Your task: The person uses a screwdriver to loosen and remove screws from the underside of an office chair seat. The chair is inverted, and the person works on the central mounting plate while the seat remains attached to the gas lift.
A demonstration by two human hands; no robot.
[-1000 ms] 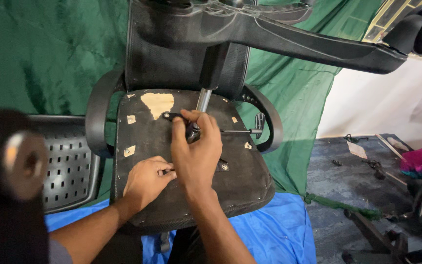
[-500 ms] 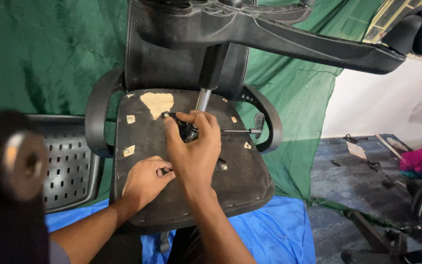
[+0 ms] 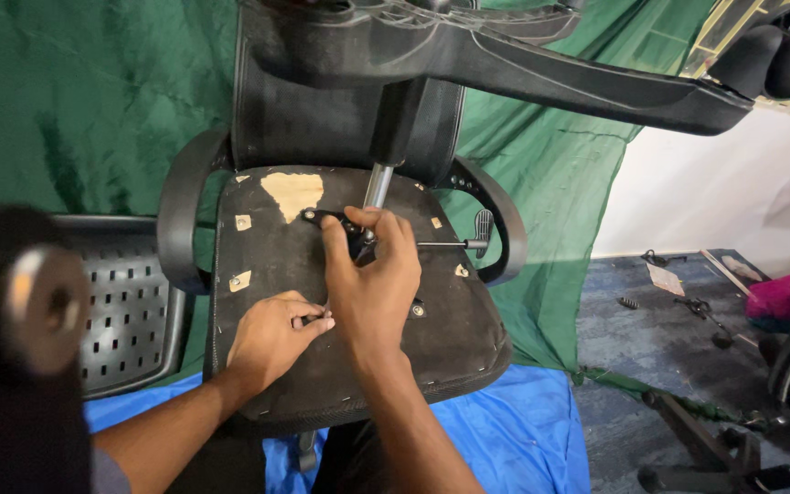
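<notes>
An upturned black office chair lies before me, its seat underside (image 3: pixel 276 265) facing up with a worn tan patch. The black mechanism plate (image 3: pixel 345 229) and silver gas cylinder (image 3: pixel 378 186) sit at its middle. My right hand (image 3: pixel 372 279) rests over the plate, fingers curled on its near edge. My left hand (image 3: pixel 272 337) presses on the seat just beside it, fingertips pinching a small dark part by the plate's corner. A thin lever rod (image 3: pixel 454 244) with a black knob sticks out to the right.
The chair's star base (image 3: pixel 505 64) arches overhead with castors (image 3: pixel 784 55) at the top right. A perforated black panel (image 3: pixel 130 311) lies to the left, a blurred castor (image 3: pixel 29 311) close in front. Blue sheet (image 3: pixel 505 430) below, green cloth (image 3: pixel 66 101) behind, loose parts on the dark floor (image 3: pixel 688 302) to the right.
My right hand has shifted slightly on the mechanism plate, its fingers curling further over it. My left hand stays put on the seat.
</notes>
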